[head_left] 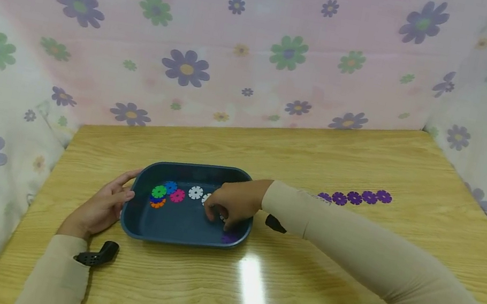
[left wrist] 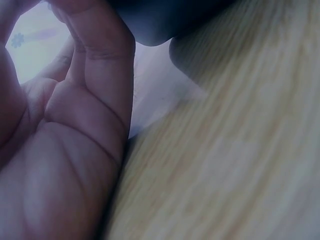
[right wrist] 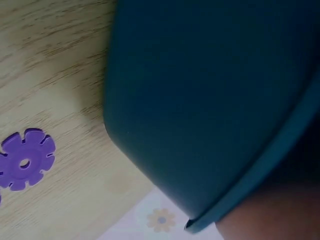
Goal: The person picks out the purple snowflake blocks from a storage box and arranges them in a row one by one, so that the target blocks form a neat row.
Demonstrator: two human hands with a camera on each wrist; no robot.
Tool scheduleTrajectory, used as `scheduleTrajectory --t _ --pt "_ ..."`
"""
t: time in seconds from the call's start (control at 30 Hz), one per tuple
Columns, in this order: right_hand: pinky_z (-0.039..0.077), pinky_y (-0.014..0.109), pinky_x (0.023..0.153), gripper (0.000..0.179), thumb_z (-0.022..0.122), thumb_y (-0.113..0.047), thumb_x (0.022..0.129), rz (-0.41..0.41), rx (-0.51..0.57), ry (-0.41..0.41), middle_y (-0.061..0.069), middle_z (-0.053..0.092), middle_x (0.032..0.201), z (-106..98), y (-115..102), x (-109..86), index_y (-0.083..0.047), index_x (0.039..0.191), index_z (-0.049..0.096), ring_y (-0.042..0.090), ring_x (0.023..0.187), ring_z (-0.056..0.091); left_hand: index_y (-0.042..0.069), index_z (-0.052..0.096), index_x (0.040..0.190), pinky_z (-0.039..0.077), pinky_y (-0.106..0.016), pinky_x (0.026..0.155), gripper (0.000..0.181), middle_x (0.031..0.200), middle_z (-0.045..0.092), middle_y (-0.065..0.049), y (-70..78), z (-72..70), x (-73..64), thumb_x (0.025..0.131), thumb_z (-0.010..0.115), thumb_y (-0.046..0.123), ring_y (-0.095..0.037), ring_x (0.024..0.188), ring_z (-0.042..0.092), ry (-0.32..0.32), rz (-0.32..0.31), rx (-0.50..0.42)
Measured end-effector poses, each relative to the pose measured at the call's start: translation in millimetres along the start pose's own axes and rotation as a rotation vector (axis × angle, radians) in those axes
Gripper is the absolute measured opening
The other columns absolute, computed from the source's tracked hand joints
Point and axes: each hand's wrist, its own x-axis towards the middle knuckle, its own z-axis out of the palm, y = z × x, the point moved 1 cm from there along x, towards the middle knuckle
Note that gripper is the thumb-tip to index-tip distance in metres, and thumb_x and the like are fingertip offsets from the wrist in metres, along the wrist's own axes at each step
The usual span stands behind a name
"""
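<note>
A dark blue tray [head_left: 182, 242] sits on the wooden table, with flower-shaped plastic discs inside. My left hand [head_left: 104, 206] grips its left rim, thumb over the edge. Over the tray's right half is my right hand [head_left: 234, 202], fingers bent downward and their tips apart; no disc shows in its grasp. White discs, one being the white disc [head_left: 195, 192], lie left of and partly under it, and a purple disc [head_left: 230, 238] lies just below it. At the tray's left are a green disc [head_left: 159, 191], blue disc [head_left: 171, 187], pink disc [head_left: 177, 195] and orange disc [head_left: 158, 204].
A row of several purple discs [head_left: 355, 198] lies on the table [head_left: 321, 296] to the right of the tray, partly behind my right forearm. The right wrist view shows one purple disc [right wrist: 27, 160] beside the tray's outer wall [right wrist: 200, 100]. Flowered cloth [head_left: 246, 27] hangs around the table.
</note>
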Motion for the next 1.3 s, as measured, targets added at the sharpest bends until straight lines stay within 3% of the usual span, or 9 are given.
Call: scheduleTrajectory --t 0.27,0.63,0.93,1.2,1.3 --pt "0.045 0.021 0.066 0.03 0.083 -0.026 0.083 0.035 -0.092 -0.032 -0.006 0.059 0.084 8 1 6.0 -0.02 0.1 0.059 0.006 0.075 0.053 0.027 0.035 0.15 0.051 -0.016 0.059 0.049 0.093 0.068 0.007 0.7 0.8 0.7 0.107 0.035 0.002 -0.001 0.068 0.064 0.008 0.007 -0.011" --pt "0.044 0.023 0.066 0.014 0.075 -0.022 0.091 0.062 -0.115 0.091 -0.008 0.059 0.08 8 3 8.6 -0.022 0.098 0.063 0.006 0.073 0.054 0.026 0.034 0.151 0.05 -0.016 0.059 0.049 0.093 0.067 0.007 4.4 -1.6 2.2 0.108 0.033 0.003 -0.001 0.065 0.061 0.009 0.014 -0.005" --pt "0.046 0.024 0.068 0.029 0.082 -0.038 0.083 0.076 -0.165 0.068 -0.009 0.061 0.083 8 6 7.9 -0.025 0.098 0.061 0.005 0.076 0.056 0.027 0.034 0.15 0.05 -0.016 0.058 0.049 0.098 0.068 0.006 3.6 0.7 3.5 0.107 0.035 0.004 -0.001 0.065 0.062 0.019 -0.003 -0.002" --pt "0.044 0.024 0.069 0.029 0.083 -0.035 0.082 0.076 -0.185 0.1 -0.009 0.058 0.086 12 4 9.1 -0.022 0.094 0.06 0.007 0.078 0.053 0.026 0.033 0.15 0.053 -0.017 0.061 0.05 0.111 0.069 0.004 1.6 1.0 1.3 0.107 0.034 0.002 -0.003 0.072 0.066 0.004 -0.004 -0.03" --pt "0.043 0.024 0.068 0.028 0.082 -0.033 0.084 0.048 -0.189 0.139 -0.009 0.058 0.085 14 4 7.2 -0.022 0.094 0.058 0.007 0.077 0.052 0.026 0.032 0.151 0.053 -0.017 0.062 0.05 0.107 0.069 0.004 2.6 1.8 1.6 0.107 0.034 0.002 -0.002 0.071 0.065 0.0 -0.005 -0.032"
